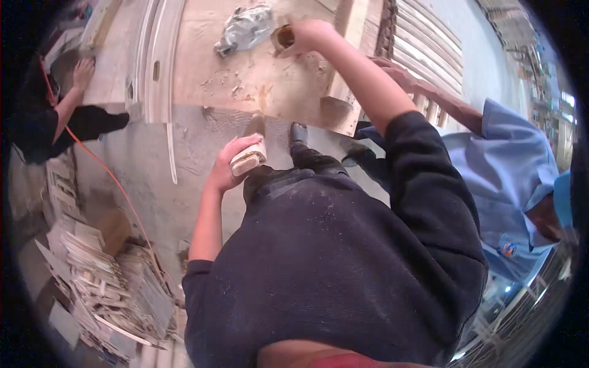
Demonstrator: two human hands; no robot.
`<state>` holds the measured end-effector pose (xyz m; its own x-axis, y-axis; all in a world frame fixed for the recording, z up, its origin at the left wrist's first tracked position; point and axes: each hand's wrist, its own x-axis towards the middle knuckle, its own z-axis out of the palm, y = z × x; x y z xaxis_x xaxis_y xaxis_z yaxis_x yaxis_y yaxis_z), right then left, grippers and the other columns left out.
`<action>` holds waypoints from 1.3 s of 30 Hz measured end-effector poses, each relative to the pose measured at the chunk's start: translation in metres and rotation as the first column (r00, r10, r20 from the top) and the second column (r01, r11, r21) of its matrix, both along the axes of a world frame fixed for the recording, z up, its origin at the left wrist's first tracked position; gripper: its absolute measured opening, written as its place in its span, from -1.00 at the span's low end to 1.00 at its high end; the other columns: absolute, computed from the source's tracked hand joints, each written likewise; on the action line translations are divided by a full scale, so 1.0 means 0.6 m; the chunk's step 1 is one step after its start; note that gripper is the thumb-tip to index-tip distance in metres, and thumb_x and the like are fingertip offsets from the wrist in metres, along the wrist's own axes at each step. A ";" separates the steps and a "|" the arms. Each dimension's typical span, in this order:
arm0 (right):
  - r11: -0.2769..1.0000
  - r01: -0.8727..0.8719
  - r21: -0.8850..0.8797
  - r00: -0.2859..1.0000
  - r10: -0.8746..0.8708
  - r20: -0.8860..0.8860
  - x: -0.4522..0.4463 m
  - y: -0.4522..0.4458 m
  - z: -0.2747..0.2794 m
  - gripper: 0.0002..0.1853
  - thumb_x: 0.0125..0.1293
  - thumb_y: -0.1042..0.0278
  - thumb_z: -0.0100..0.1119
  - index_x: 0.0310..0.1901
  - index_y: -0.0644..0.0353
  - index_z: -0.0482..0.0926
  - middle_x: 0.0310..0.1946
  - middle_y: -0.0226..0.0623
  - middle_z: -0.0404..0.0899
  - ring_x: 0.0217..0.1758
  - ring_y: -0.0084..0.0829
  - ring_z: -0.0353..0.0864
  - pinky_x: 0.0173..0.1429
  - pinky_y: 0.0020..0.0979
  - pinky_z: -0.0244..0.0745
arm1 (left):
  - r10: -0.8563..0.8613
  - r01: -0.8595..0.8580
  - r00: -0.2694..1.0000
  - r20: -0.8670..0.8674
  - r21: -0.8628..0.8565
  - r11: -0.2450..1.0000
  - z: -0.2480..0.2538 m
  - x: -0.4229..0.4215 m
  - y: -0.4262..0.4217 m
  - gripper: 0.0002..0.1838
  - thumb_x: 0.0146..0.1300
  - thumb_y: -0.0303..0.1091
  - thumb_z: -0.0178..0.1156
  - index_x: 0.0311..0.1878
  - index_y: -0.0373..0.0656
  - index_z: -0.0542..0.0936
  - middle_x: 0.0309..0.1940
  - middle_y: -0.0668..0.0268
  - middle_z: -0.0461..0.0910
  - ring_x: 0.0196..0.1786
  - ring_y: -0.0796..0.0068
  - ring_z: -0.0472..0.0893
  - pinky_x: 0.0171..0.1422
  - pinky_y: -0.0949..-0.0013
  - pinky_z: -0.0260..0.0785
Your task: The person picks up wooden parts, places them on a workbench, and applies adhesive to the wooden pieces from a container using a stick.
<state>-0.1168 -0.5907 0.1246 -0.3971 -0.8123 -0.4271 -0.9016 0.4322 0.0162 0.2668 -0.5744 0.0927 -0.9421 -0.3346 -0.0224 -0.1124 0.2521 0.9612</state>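
My left hand [228, 161] is wrapped round a pale block [248, 158] with layered edges, held in front of my body just off the table's near edge. Over the wooden table [202, 73], my right hand [307, 38] has its fingers round a small container [284, 38] with something amber-brown in it. A crumpled clear plastic bag [246, 27] lies on the table just left of that container. Crumbs and a wet-looking stain [264, 95] mark the tabletop near its front edge.
A person in a light blue shirt [506, 165] stands at the right, near stacked wooden slats [429, 43]. Another person's hand [83, 73] rests at the left. An orange hose [116, 181] hangs there, above piled wood scraps [98, 276]. Long strips [161, 61] lie left on the table.
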 end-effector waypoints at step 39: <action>0.725 0.598 -0.340 0.782 -0.435 0.447 -0.117 0.465 0.006 -0.05 0.16 -0.33 0.36 0.29 0.41 0.39 -0.06 0.21 0.67 0.08 -0.01 0.69 0.15 -0.17 0.57 | 0.522 -0.522 0.853 -0.013 -0.003 0.853 0.013 -0.124 0.187 -0.41 0.34 -0.53 0.27 0.40 -0.41 0.35 0.28 0.13 0.53 0.35 0.33 0.47 0.49 0.25 0.24</action>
